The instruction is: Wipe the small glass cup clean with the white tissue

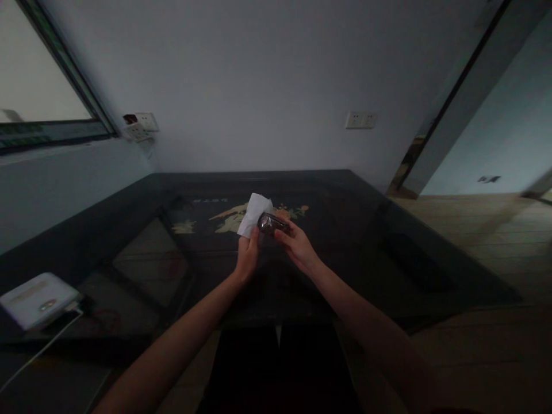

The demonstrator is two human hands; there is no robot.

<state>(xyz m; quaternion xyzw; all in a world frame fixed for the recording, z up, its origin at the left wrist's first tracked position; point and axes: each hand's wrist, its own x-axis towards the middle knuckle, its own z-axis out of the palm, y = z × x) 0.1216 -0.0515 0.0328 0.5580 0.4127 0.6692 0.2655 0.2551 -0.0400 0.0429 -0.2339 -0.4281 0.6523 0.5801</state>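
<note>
My left hand point(248, 251) grips a white paper tissue point(255, 214), which stands up above the fingers. In my right hand point(296, 244) is a small dark, shiny object point(268, 223) with a rounded edge, held between thumb and fingers; its kind is too dim to make out. The object's left end meets the tissue close to my left fingertips. Both hands are together over the middle of a dark glossy table point(345, 230), whose top bears a printed flower-and-bird picture point(230, 221), partly covered by the tissue.
A white box-shaped device point(41, 299) with a white cable point(41, 353) plugged in sits at the table's left. A long dark flat item point(416, 261) lies at the right. The wall point(250, 86) with a socket point(361, 120) rises behind the table.
</note>
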